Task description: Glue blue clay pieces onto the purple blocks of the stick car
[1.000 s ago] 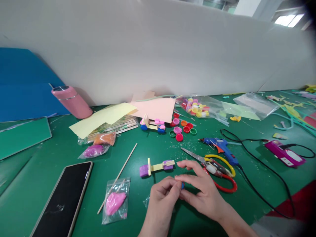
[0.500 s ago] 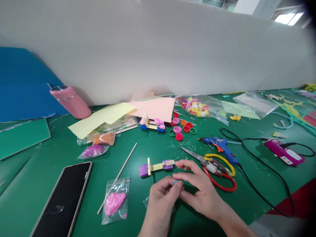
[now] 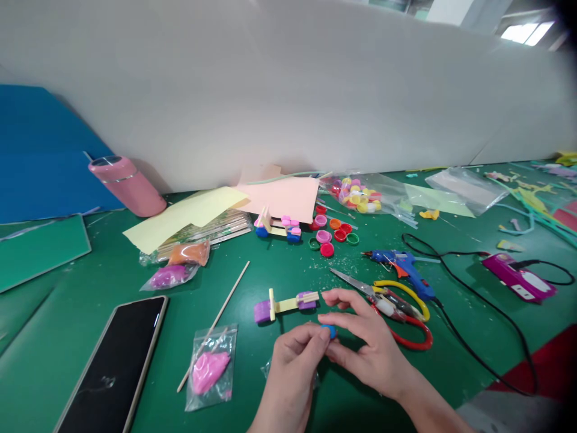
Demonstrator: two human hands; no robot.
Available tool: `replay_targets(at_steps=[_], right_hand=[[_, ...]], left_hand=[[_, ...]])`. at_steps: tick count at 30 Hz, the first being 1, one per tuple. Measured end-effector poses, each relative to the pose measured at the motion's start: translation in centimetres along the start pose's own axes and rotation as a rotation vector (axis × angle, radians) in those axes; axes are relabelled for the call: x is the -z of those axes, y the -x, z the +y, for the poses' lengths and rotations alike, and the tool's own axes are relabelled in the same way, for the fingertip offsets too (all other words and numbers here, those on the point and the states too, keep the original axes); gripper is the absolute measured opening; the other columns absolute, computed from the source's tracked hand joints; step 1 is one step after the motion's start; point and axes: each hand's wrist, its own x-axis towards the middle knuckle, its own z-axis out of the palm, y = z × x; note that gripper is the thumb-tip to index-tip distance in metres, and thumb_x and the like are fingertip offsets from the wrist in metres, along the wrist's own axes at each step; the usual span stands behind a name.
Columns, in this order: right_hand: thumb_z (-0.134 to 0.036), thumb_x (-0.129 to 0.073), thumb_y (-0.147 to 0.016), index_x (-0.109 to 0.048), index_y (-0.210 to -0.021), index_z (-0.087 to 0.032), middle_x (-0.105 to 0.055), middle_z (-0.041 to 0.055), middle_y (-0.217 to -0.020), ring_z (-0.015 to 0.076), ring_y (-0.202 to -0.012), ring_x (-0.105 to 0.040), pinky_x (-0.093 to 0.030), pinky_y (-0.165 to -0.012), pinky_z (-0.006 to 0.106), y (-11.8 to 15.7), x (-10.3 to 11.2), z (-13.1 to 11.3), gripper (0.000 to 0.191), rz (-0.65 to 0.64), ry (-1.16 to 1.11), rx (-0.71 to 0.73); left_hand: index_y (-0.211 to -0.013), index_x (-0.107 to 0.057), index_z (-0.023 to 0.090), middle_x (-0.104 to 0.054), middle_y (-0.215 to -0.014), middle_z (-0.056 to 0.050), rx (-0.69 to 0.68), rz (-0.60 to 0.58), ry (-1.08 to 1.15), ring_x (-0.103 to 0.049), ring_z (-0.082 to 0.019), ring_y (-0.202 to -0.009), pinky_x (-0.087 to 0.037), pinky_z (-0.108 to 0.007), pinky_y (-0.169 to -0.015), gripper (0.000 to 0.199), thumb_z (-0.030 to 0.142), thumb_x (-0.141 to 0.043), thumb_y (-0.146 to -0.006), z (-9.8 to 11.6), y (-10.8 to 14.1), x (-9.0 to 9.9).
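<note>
A tall whitish panel (image 3: 288, 90) closes off the back of a glossy green table (image 3: 279, 270), its face softly shaded and crossed by a faint slanting line at right. Above its top edge stand a pale pillar (image 3: 455, 11) and a brightly lit window (image 3: 527, 32) (split by a dark bar), while the far right corner sinks into blurred darkness.

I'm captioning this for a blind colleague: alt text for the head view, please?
The left hand pinches a small blue piece above a green table, the right hand beside it. Beyond lies a purple-and-yellow model; scissors and a blue glue gun lie right, a phone left.
</note>
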Motion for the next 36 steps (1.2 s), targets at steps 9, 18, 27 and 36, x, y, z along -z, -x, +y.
replay_targets(at_steps=[9,18,27,36], right_hand=[[-0.023,-0.061,-0.077,-0.063,-0.100,-0.022,-0.048,0.0086,-0.118,0.0214,-0.107,-0.051,-0.046,-0.089,0.033,-0.16,0.02,-0.40,0.023,0.009,-0.033,-0.016],[-0.023,-0.061,-0.078,-0.059,-0.109,-0.023,-0.046,0.0087,-0.121,0.0216,-0.109,-0.048,-0.044,-0.091,0.035,-0.23,0.15,-0.35,0.031,-0.033,-0.060,-0.021],[-0.021,-0.061,-0.077,-0.063,-0.096,-0.022,-0.047,0.0082,-0.119,0.0219,-0.107,-0.050,-0.045,-0.089,0.034,-0.33,0.04,-0.37,0.019,-0.010,-0.048,-0.036],[-0.021,-0.061,-0.076,-0.063,-0.094,-0.022,-0.045,0.0077,-0.120,0.0213,-0.108,-0.049,-0.043,-0.092,0.034,-0.53,-0.02,-0.47,0.018,-0.036,-0.087,-0.067]], left_hand=[[-0.056,-0.068,0.014,-0.062,-0.056,-0.003,0.027,-0.010,0.148,-0.052,-0.012,-0.057,-0.041,-0.023,-0.057,0.019,0.031,-0.071,-0.062,-0.12,0.07,0.03],[-0.058,-0.069,0.013,-0.062,-0.055,-0.001,0.021,0.033,0.089,-0.052,-0.010,-0.058,-0.040,-0.021,-0.061,0.013,0.026,-0.073,-0.061,0.09,0.18,-0.21],[-0.058,-0.071,0.014,-0.062,-0.053,-0.003,0.002,0.009,0.141,-0.052,-0.012,-0.054,-0.043,-0.023,-0.058,0.015,0.029,-0.072,-0.060,-0.01,-0.11,-0.17],[-0.055,-0.069,0.014,-0.062,-0.055,-0.002,0.009,0.067,0.151,-0.052,-0.012,-0.056,-0.042,-0.023,-0.058,0.016,0.029,-0.073,-0.057,-0.50,-0.15,0.22]])
